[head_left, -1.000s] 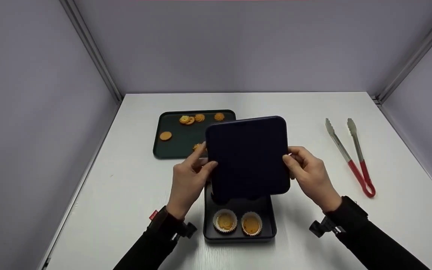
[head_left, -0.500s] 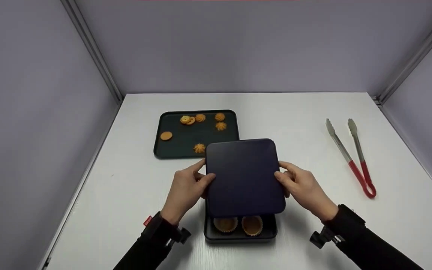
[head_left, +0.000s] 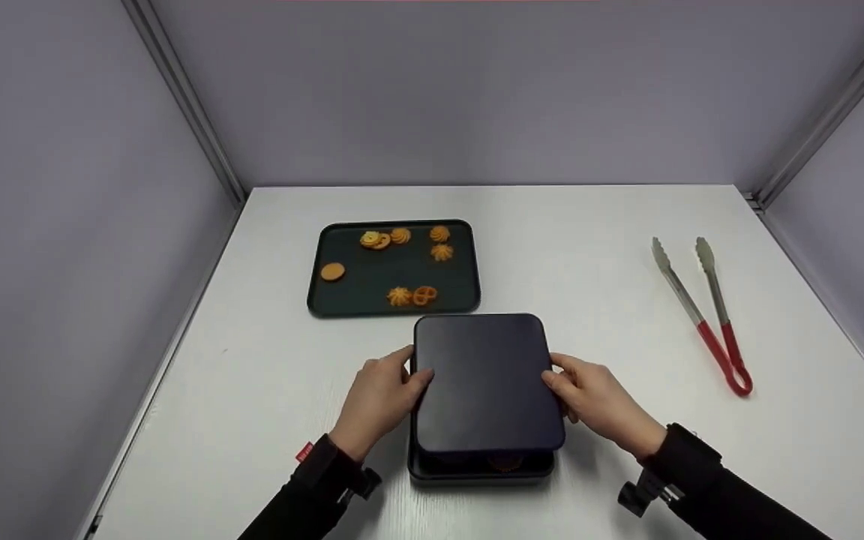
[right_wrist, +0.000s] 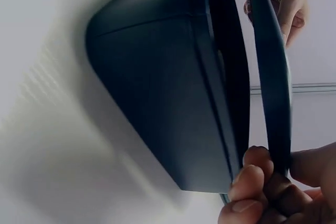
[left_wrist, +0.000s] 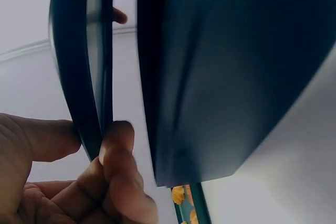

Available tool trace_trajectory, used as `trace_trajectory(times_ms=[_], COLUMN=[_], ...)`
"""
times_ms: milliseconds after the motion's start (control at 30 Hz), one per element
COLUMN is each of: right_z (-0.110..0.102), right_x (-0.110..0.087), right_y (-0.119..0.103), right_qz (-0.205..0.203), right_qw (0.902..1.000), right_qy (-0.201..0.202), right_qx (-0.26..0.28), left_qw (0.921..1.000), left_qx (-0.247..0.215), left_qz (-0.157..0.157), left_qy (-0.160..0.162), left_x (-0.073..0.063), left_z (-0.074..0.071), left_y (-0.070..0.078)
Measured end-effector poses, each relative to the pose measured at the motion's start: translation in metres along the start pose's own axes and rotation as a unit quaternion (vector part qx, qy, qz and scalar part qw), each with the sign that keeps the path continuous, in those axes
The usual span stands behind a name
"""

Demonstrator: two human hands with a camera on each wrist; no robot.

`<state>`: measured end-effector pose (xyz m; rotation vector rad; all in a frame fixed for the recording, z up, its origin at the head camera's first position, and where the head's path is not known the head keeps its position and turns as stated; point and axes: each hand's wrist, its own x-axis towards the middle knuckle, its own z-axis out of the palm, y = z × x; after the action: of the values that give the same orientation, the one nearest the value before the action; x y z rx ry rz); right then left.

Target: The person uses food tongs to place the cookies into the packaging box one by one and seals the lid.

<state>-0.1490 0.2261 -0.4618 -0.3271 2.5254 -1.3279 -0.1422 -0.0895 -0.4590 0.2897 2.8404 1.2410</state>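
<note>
Both hands hold a dark blue lid [head_left: 486, 384] by its opposite side edges, above a dark rectangular tin [head_left: 481, 471]. My left hand [head_left: 378, 396] pinches the left edge, thumb on top and fingers beneath. On the right edge, my right hand [head_left: 598, 396] pinches in the same way. Both wrist views show a gap between the lid [left_wrist: 79, 61] and the tin's rim, so the two are apart. Through the front gap a paper baking cup [head_left: 505, 463] barely shows; the rest of the tin's inside is hidden by the lid.
Behind the tin lies a dark green tray [head_left: 361, 289] with several cookies, among them a round flat one [head_left: 332, 271] and a pretzel [head_left: 424, 295]. Tongs with red handles [head_left: 732, 360] lie spread on the white table's [head_left: 589, 240] right side. Grey panels stand around it.
Both hands have lowered the lid toward me and levelled it over the tin, covering the paper cups that showed before. More of the tray behind, including the pretzel, has come into sight.
</note>
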Motion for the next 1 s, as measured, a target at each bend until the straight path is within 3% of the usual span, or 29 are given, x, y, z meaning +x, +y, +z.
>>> trace_trajectory(times_ms=[533, 1000], right_z=[0.013, 0.013], right_x=[0.003, -0.002], right_y=[0.006, 0.007], right_qz=[-0.01, -0.021], right_qw=[0.9986, 0.9953], right_qy=[-0.023, -0.043], right_qx=[-0.046, -0.084], left_qw=[0.9997, 0.9995], left_qx=[0.022, -0.001], left_qz=[-0.005, -0.023], left_qy=[-0.004, -0.021], left_x=[-0.005, -0.014], left_z=[0.011, 0.015], left_y=[-0.011, -0.018])
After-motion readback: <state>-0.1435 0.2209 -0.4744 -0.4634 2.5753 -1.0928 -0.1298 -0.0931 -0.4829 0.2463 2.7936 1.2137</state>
